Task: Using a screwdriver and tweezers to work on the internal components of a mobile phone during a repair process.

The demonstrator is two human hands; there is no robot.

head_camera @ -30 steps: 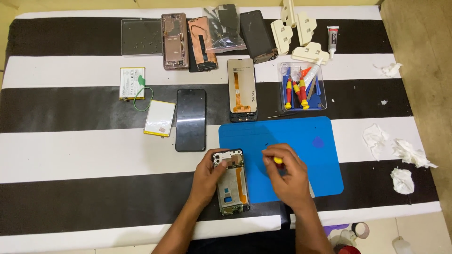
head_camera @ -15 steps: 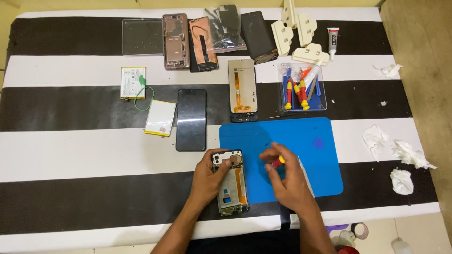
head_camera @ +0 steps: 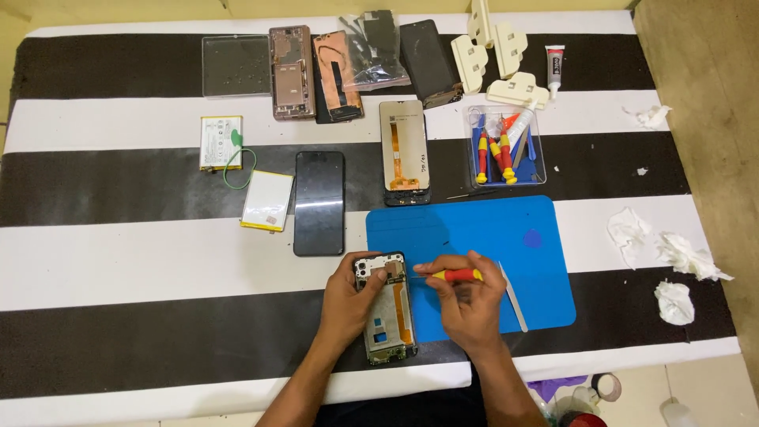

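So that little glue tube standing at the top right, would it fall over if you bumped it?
Probably. The glue tube looks narrow and tall, so a nudge would likely tip it. It seems small and light, and being round it might roll across the striped tablecloth.

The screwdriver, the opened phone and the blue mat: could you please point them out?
screwdriver [head_camera: 457, 275], head view, on its red and yellow handle.
opened phone [head_camera: 390, 324], head view, on its exposed middle.
blue mat [head_camera: 474, 225], head view, on its bare upper part.

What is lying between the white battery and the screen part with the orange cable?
A black phone lies face up between the white battery and the screen part, seen in the head view.
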